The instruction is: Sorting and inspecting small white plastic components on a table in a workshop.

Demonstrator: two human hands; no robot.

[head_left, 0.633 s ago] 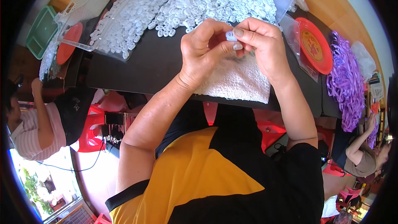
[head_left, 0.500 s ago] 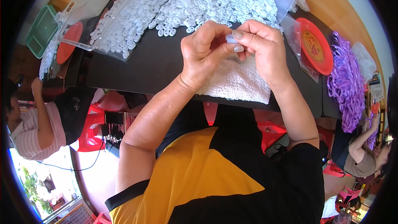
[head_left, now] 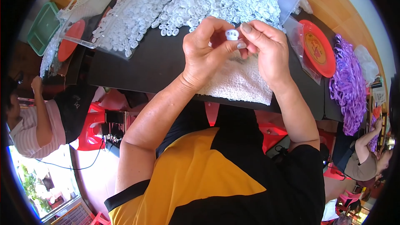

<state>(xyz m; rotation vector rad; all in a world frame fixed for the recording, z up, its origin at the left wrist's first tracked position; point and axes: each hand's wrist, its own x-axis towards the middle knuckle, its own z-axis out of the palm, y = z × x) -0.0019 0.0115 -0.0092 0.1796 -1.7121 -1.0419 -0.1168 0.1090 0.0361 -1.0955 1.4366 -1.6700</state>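
Observation:
Between the thumb and forefinger of my left hand (head_left: 208, 43) is a small white plastic piece with dark marks, like a little face (head_left: 231, 34). My right hand (head_left: 266, 43) is right beside it, thumb and forefinger pinched together; whether anything is between them I cannot make out. Both hands hover over a white terry towel (head_left: 239, 83) at the table's near edge. Beyond them lies a big heap of similar small white pieces (head_left: 225, 2), and more of them (head_left: 129, 21) spread from a clear plastic bin to the left.
Dark table (head_left: 133, 68) underneath. On the right are a red round tray (head_left: 329, 64) and a bundle of purple ribbons (head_left: 348, 87). To the left stand a white basket (head_left: 93, 0), a green basket (head_left: 41, 29) and a red plate (head_left: 71, 43). People sit at both sides.
The small white piece has turned so its marked face shows. My right thumb and fingers have drawn slightly away from it, while my left hand keeps its grip.

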